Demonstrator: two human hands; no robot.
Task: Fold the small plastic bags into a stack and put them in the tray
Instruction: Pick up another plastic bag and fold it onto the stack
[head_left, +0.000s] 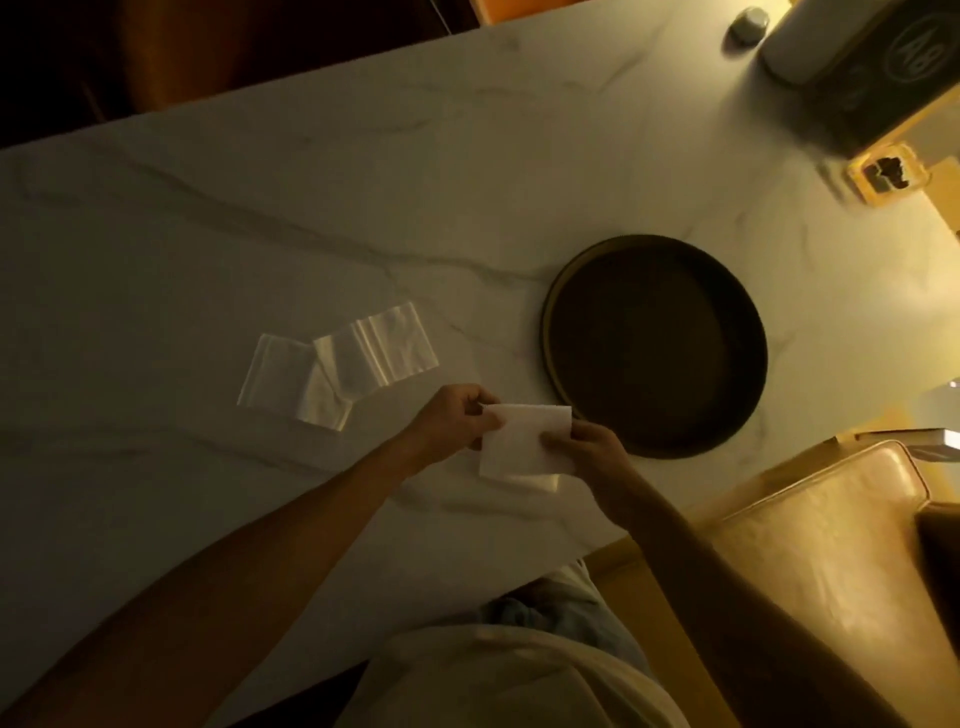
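A small plastic bag (522, 439) is held just above the marble table near its front edge, partly folded over at the top. My left hand (457, 423) pinches its left upper corner and my right hand (587, 449) grips its right side. Two more clear zip bags (382, 351) (291, 384) lie flat and overlapping on the table to the left of my hands. The round dark tray (550, 332) sits right of them, just beyond my right hand, with nothing visible in it.
A dark box (852, 67) and a small round knob-like object (748, 23) stand at the far right of the marble table (208, 218). A small yellow dish (888, 176) sits below the box. A tan leather chair (810, 545) is at my right.
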